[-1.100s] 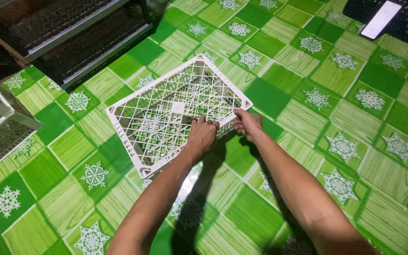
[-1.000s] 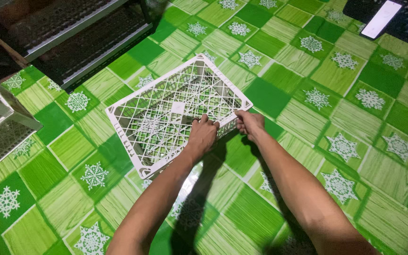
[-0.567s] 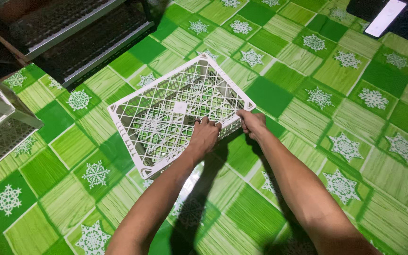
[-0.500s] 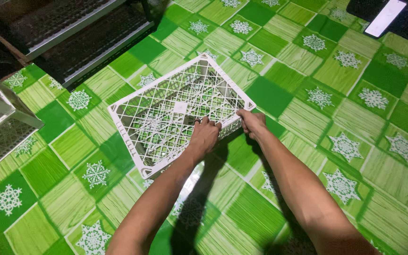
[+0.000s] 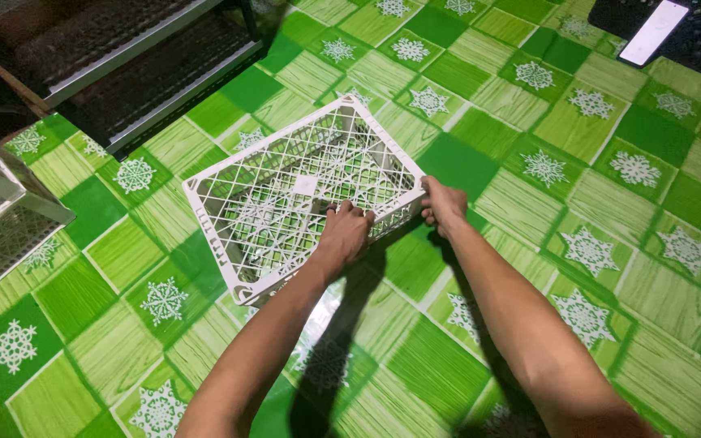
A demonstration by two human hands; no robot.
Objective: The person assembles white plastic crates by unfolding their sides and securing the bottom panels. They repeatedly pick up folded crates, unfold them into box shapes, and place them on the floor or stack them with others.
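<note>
We see the white lattice crate tipped over the green patterned mat, near a metal rack. Our left hand curls closed over its near rim; our right hand grips the corner.

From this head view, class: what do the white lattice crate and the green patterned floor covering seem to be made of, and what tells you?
White lattice crate: probably moulded plastic, matt; thin uniform ribs, rounded rim, one even white. Both hands, left and right, grip its near edge.
Green patterned floor covering: likely vinyl sheet; printed wood grain and snowflakes, soft sheen. Could be another printed sheet.
</note>
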